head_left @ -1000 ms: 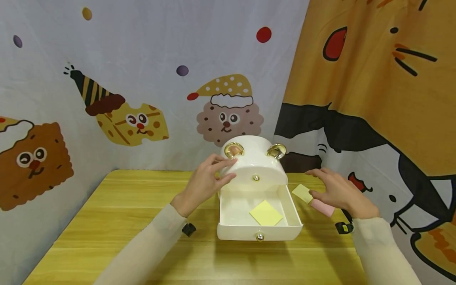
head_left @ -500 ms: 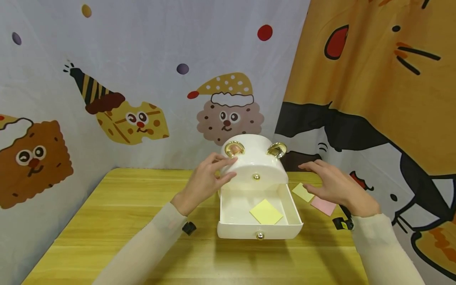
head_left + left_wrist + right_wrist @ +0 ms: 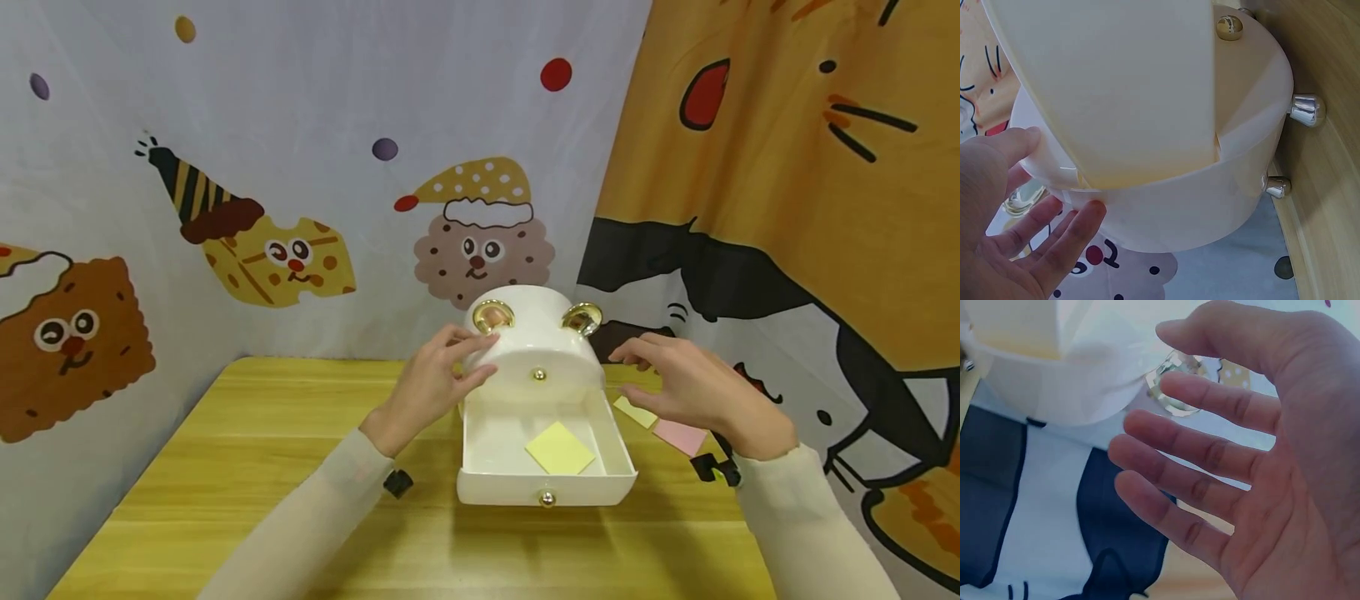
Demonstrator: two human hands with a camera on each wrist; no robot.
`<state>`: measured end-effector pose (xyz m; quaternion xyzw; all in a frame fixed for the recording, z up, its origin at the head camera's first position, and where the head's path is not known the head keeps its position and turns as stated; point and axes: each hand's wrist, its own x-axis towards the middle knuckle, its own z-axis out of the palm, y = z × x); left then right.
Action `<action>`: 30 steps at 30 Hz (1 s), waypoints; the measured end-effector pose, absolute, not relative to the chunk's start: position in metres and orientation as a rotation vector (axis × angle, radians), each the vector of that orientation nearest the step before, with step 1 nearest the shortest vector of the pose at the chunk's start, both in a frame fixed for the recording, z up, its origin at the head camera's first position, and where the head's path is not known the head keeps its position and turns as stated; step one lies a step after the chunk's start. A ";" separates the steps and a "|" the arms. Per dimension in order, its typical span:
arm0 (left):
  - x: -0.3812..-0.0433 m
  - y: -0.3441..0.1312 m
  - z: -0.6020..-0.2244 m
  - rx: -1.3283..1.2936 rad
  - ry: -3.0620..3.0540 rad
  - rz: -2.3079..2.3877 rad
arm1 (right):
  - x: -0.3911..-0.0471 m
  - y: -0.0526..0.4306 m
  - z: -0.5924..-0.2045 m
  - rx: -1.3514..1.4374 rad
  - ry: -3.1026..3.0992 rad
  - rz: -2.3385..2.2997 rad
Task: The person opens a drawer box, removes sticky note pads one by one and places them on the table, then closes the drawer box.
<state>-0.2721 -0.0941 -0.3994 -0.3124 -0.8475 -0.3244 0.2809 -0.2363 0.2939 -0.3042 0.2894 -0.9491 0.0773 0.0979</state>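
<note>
Standing on the bench (image 3: 300, 467), the glossy white bear-eared drawer box (image 3: 532, 333) is gleaming with gold ears (image 3: 591, 316) and knobs (image 3: 547, 499). Its lower drawer (image 3: 498, 490) is jutting out, its length pointing toward the person (image 3: 315, 517), and a yellow sticky note (image 3: 560, 450) is lying inside. The left hand (image 3: 423, 379) is resting spread fingers against the box's left edge; the right hand (image 3: 697, 387), fingers parted, is hovering just beside its right side.

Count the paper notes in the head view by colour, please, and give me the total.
Yellow: 2, the inner yellow note in the open drawer and the outer yellow note on the table
Pink: 1, the pink note on the table
Total: 3
</note>
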 end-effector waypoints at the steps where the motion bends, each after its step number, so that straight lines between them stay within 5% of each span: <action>1: -0.272 -0.094 -0.399 -0.836 -2.272 -0.869 | -0.235 0.291 -0.303 0.864 -2.810 0.222; 30: -0.273 -0.093 -0.399 -0.815 -2.299 -0.863 | -0.241 0.214 -0.293 1.228 -2.998 0.037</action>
